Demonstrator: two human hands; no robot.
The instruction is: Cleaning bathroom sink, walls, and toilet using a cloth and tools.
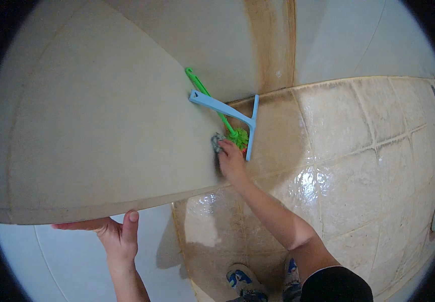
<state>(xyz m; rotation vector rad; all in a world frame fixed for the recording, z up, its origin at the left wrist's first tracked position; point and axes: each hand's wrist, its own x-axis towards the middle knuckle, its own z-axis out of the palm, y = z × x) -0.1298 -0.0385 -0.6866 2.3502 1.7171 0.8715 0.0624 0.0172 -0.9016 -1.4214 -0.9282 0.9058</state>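
While the left hand (119,241) holds its thumb well away from its outstretched fingers, it's braced on the lower edge of the large, smooth beige panel (96,131), fingers partly hidden behind it. Over to the right, the crumpled grey scouring pad (217,143) sits against the panel's surface, pinched in the fingertips of the right hand (233,162)! That hand covers part of the bright green, long-handled bristle brush (201,85), whose head has a small reddish patch beside it (too little shows to name it). A pale blue, T-shaped squeegee (222,106) crosses the brush handle. Count them: one pad, one brush, one squeegee, and two blue-patterned shoes (240,277), the right one cut short by a trouser leg.
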